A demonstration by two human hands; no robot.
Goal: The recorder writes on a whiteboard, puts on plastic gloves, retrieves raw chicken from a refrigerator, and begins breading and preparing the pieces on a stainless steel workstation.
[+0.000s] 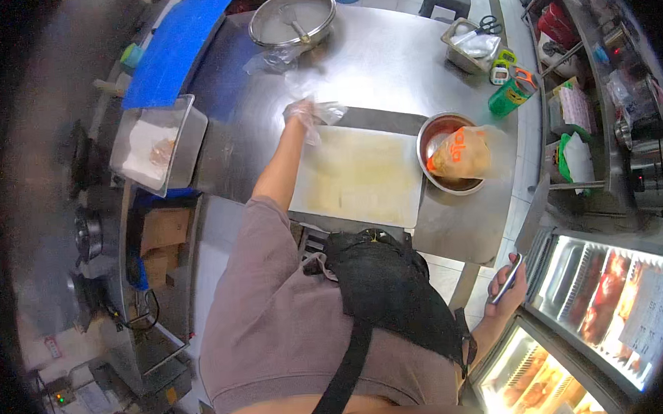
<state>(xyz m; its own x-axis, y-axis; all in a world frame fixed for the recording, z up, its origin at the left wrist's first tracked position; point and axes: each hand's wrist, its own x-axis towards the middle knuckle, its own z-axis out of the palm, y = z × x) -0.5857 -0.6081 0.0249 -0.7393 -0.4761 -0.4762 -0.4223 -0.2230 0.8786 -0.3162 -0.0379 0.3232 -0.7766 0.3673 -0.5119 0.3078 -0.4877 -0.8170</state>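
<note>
My left hand (303, 114), in a clear plastic glove, is over the far left corner of the white cutting board (358, 177) on the steel table. Loose clear plastic shows at its fingers; whether they grip anything is unclear. My right hand (505, 289), off to the right below table height, is closed on the metal handle of a large knife (534, 219), its broad blade pointing up and away. Right of the board stands a steel bowl (426, 162) with a plastic bag (466, 152) in it, bearing orange print. Beyond my left hand, crumpled clear plastic (276, 59) lies by a large steel bowl (258, 34) with a handled utensil.
A clear tub (193, 141) of white powder stands at left, below a blue board (179, 43). At the far right are a steel container (452, 60) with scissors (488, 25), timers (500, 73) and a green canister (508, 99). Lit display cabinets (606, 299) stand lower right.
</note>
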